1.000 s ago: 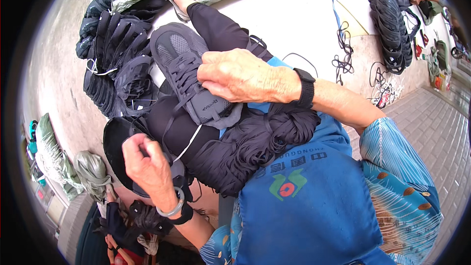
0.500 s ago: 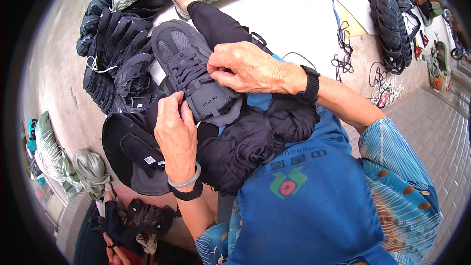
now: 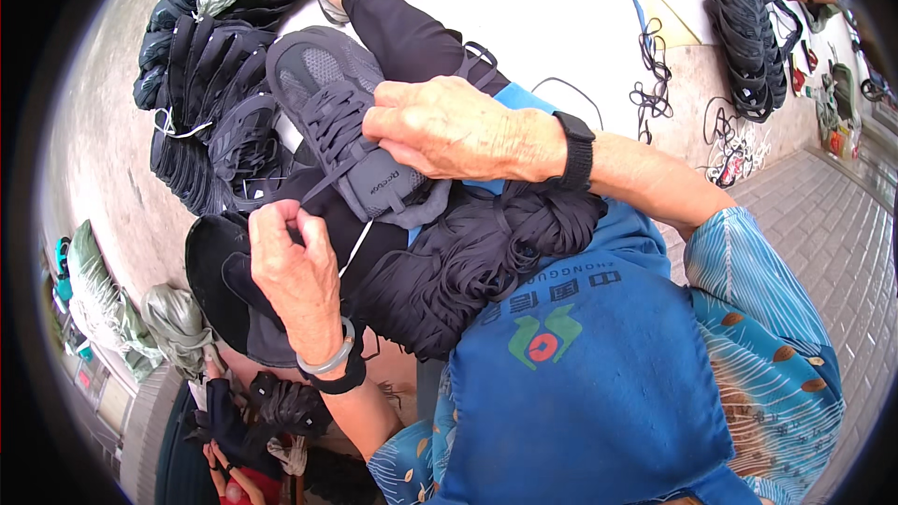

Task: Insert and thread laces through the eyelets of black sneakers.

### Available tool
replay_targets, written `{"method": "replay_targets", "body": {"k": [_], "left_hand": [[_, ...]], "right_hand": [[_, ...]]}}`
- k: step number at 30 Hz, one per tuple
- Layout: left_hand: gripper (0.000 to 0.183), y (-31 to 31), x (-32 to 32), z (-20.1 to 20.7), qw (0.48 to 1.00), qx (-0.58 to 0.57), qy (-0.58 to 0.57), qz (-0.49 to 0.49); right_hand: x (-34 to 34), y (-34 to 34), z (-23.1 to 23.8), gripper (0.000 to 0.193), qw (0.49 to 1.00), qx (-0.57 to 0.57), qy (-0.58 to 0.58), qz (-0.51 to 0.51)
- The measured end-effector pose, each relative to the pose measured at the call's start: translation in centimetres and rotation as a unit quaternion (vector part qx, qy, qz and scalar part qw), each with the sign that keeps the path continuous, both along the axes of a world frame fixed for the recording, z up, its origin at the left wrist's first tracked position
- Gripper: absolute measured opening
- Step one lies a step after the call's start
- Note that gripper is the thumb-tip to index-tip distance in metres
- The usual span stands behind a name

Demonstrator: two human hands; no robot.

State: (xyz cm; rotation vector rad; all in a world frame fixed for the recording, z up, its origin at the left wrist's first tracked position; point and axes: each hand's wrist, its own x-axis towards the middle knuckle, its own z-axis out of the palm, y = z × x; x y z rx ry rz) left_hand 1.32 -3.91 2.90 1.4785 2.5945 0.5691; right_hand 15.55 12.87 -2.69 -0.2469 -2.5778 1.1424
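Note:
A dark grey sneaker upper lies over my lap, its toe pointing away and its tongue toward me. Flat dark laces criss-cross its front. My left hand is left of the tongue, thumb and forefinger pinched on a shoelace drawn taut from the upper. My right hand rests over the right edge of the lacing, fingers closed; what they grip there is hidden. A thin white cord hangs from below the tongue. Beside it, a thick bundle of dark laces lies across my lap.
Stacked dark shoe uppers lie at the left, and another row at the far right. Loose black cords trail over the floor. A black upper sits beyond my left wrist. Other people work at the lower left and upper right.
My left hand has moved left and down, away from the tongue, drawing out a length of lace. The sneaker upper and my right hand have shifted slightly left.

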Motion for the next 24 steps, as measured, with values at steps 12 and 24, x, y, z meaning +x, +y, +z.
{"method": "replay_targets", "body": {"k": [12, 24], "left_hand": [[0.007, -4.9, -2.0, 2.9, 0.986, -0.086, 0.035, 0.141], [0.031, 0.3, 0.8, -1.9, 0.997, 0.043, -0.033, -0.058]], "right_hand": [[0.3, 0.2, -0.3, 0.022, 0.996, -0.045, 0.015, -0.075], [2.6, 1.2, -0.6, 0.011, 0.999, 0.0, -0.047, 0.012]]}}
